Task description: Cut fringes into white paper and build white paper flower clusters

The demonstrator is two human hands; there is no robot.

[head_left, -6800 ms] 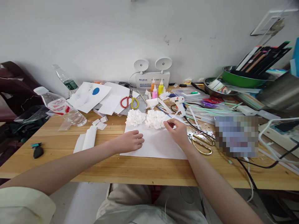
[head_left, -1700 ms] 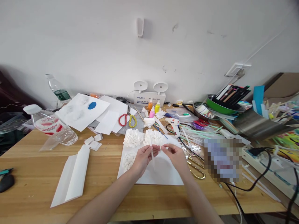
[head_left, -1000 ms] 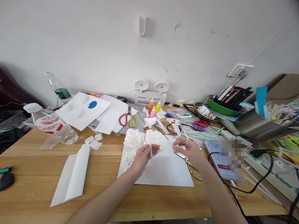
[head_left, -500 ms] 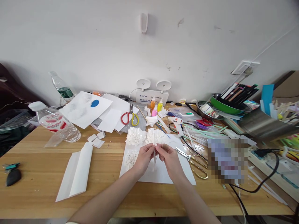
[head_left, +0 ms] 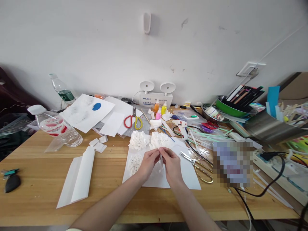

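Both my left hand (head_left: 149, 162) and my right hand (head_left: 171, 162) pinch a thin white paper strip (head_left: 161, 159), fingertips meeting over a white sheet (head_left: 190, 181). Part of the strip hangs below my fingers; the rest is hidden by them. On the sheet sit fluffy white paper clusters: one at the back left (head_left: 139, 140), one at the back right (head_left: 159, 140) just beyond my fingertips, and one at the front left (head_left: 135, 164) beside my left hand. Gold-handled scissors (head_left: 203, 170) lie to the right of my right hand, blades over the sheet's edge.
A glue gun (head_left: 181, 128) and several pale strips lie behind on the right. Red-and-yellow scissors (head_left: 133, 121) and small paint bottles (head_left: 158, 114) stand further back. On the left are a water bottle (head_left: 56, 126) and folded paper (head_left: 80, 179). A power strip (head_left: 276, 173) and cables run along the right.
My fingertips have come closer together around the strip, my right hand shifting slightly left. The camera view has moved a little; the things on the table lie as before.
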